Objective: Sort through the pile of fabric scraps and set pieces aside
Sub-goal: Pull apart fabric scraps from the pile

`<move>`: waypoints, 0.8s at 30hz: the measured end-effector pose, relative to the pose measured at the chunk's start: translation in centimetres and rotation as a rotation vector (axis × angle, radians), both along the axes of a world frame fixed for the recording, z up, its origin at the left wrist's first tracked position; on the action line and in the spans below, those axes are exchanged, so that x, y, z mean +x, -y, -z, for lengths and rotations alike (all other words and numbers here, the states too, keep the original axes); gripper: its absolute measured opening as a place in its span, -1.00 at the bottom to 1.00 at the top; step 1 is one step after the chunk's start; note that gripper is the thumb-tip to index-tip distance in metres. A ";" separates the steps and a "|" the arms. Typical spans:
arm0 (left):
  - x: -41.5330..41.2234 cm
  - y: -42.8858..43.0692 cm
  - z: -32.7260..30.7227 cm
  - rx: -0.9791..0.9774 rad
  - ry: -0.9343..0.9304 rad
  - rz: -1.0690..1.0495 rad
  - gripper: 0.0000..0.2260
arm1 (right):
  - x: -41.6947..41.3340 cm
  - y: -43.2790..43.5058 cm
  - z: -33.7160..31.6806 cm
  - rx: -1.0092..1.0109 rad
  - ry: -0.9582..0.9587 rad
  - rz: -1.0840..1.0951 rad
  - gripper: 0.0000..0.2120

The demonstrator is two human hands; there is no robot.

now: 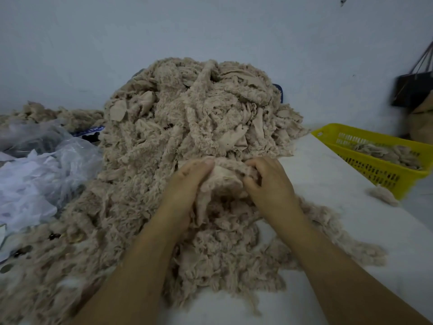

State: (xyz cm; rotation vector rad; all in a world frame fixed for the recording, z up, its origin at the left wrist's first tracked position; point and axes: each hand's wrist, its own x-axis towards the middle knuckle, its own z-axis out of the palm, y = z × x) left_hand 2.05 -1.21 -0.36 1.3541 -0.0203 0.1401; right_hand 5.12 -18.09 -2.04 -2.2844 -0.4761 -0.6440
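While the pile of fabric scraps (187,118) fills the tabletop (328,188) middle, the yellow basket (375,172) sits well to the right, nearer the right hand (269,184). Right hand and left hand (187,181) hold one scrap (225,177) between them at the pile's near foot, fingers curled round its edges.

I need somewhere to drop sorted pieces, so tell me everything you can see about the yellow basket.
The yellow basket looks like plastic, rectangular and shallow, with rows of slots in its walls. It sits upright at the right side of the white table, partly cut off by the frame. A few beige scraps lie in it, and a loose tuft lies just off its near corner.
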 end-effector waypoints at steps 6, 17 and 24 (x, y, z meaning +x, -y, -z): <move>-0.3 -0.9 -1.0 -0.493 -0.091 0.032 -0.88 | 0.1 0.8 0.4 0.307 -0.139 0.016 -0.91; 0.5 -0.5 -0.2 -0.135 -0.074 -0.004 -0.79 | 0.5 0.5 0.3 0.855 -0.645 -0.197 -0.68; 0.4 -0.2 0.2 -0.066 -0.176 0.093 -0.74 | 0.0 -0.1 0.4 0.666 -0.485 -0.224 -0.72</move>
